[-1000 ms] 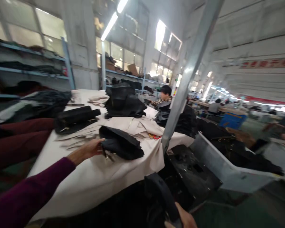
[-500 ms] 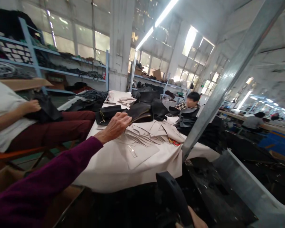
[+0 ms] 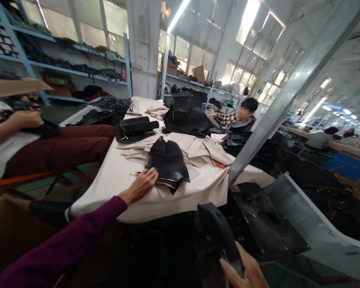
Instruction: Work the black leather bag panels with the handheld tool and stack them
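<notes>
- A small red-and-white packet (image 3: 124,76) sits on the blue metal shelving (image 3: 90,52); any print on it is too small to read.
- A white paper sheet (image 3: 257,123) shows beside the slanted grey metal post (image 3: 267,106); marks on it cannot be made out.
- The red banner with blurred lettering, at the far right one second ago, is now out of view.
- The soft black leather-like piece with a gold zip (image 3: 168,158) now lies on the near part of the table covered in cream cloth (image 3: 108,178), partly over the fanned cream flat pieces (image 3: 195,148). Half a second ago the left hand (image 3: 142,185) was farther back, at black material by the tall black leather-like stack (image 3: 186,116).
- That hand's fingers rest on the piece's left edge; the thumb is hidden, so I cannot tell whether they pinch it. A small gold-coloured metal part (image 3: 134,173) lies just beside them.
- The right hand (image 3: 247,266) is closed around the lower end of a curved black bar (image 3: 217,224), as in both earlier views.
- The checked-shirt co-worker's arm (image 3: 225,119) now reaches toward the stack.
- The folded black bundle with gold trim (image 3: 141,127) stays behind the piece, to its left.
</notes>
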Tool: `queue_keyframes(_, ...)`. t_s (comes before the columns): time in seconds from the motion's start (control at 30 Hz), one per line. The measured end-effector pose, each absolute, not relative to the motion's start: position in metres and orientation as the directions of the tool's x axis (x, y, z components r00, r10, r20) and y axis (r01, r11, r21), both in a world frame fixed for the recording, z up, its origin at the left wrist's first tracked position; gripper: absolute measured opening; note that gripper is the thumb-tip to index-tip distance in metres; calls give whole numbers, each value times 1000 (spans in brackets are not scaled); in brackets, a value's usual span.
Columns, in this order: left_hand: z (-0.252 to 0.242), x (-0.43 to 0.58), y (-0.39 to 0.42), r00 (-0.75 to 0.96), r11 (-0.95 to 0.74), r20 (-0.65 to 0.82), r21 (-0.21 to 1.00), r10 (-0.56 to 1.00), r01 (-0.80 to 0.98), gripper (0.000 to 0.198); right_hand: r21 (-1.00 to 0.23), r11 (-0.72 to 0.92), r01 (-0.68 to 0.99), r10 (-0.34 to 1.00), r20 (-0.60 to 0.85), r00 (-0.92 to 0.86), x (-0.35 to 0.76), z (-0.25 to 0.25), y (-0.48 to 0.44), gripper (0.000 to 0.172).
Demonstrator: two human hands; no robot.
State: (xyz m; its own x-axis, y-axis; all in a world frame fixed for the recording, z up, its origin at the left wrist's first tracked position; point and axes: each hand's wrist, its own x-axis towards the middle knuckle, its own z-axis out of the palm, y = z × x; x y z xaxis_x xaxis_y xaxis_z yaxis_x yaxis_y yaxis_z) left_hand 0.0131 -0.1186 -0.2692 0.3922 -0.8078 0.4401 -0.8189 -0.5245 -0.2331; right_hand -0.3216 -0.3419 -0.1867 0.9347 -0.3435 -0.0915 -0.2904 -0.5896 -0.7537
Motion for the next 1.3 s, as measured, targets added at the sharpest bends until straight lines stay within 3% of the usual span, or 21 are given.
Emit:
queue_keyframes(0.17, -283, -6, -123, 401, -518, 611, -17, -682, -855, 34, -780, -561, -278, -277, -140, 951, -302, -185, -336, 14)
queue_keyframes(0.27, -297, -33, -131, 549, -508, 697, 299, -462, -807, 29, -794, -530, -297, -247, -190, 950, -290, -181, -335, 12)
queue_keyframes(0.33, -298, -50, -141, 748, -455, 599, 602, -286, -656, 24, -799, -520, -302, -257, -191, 947, -279, -176, -338, 11)
queue_keyframes(0.4, -289, -58, -154, 935, -304, 324, 884, -147, -354, 22, -807, -514, -290, -255, -179, 950, -264, -171, -341, 11)
queue_keyframes(0.43, -283, -58, -161, 982, -175, 148, 970, -114, -166, 23, -810, -517, -276, -243, -170, 955, -256, -168, -343, 11)
queue_keyframes(0.5, -270, -51, -174, 977, 119, -158, 977, -145, 176, 24, -816, -531, -229, -201, -141, 969, -238, -163, -345, 11)
queue_keyframes(0.57, -261, -40, -183, 923, 325, -325, 866, -207, 379, 20, -821, -541, -181, -166, -107, 980, -221, -160, -345, 12)
queue_keyframes(0.7, -260, -26, -190, 894, 445, -421, 779, -152, 442, 11, -835, -517, -188, -152, -126, 980, -196, -163, -344, 13)
queue_keyframes(0.93, -267, -25, -193, 891, 435, -447, 790, -74, 433, 16, -839, -492, -235, -145, -187, 972, -158, -183, -354, 21)
queue_keyframes(1.17, -269, -33, -179, 915, 370, -385, 838, -118, 400, 12, -830, -487, -273, -322, -120, 939, -139, -178, -372, 21)
queue_keyframes(1.23, -267, -35, -165, 914, 262, -370, 877, -166, 403, 16, -830, -494, -258, -322, -101, 941, -148, -171, -373, 21)
queue_keyframes(1.3, -263, -37, -149, 944, -21, -295, 955, -149, 295, 28, -834, -497, -240, -294, -98, 951, -161, -165, -370, 21)
